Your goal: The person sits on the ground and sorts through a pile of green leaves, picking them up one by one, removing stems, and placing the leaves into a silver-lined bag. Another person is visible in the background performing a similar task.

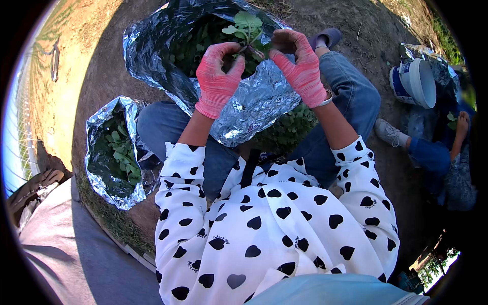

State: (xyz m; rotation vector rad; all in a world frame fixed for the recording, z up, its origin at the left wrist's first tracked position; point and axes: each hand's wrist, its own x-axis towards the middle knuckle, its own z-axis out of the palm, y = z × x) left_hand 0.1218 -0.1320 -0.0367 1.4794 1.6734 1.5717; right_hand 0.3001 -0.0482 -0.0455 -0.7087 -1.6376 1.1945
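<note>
My left hand [219,78], in a pink knit glove, pinches a leafy green seedling [248,28] by its stem base between thumb and fingers. Just to its right, my right hand [298,68] wears a matching glove; its thumb and fingers are apart, near the seedling's roots, and no held thing shows between them. Under both hands lies a large silver foil-lined bag [244,106], gaping wide, with many green seedlings in its shaded inside. More leafy plants [291,127] lie between my legs, below the bag's near edge.
A smaller foil bag [114,194] holding leafy seedlings [124,154] stands left of my knee. At right, a white bucket [424,84] lies tipped beside another foil bag [411,49]. Near it sits another person, with a shoe [390,132] and a hand [462,124] visible.
</note>
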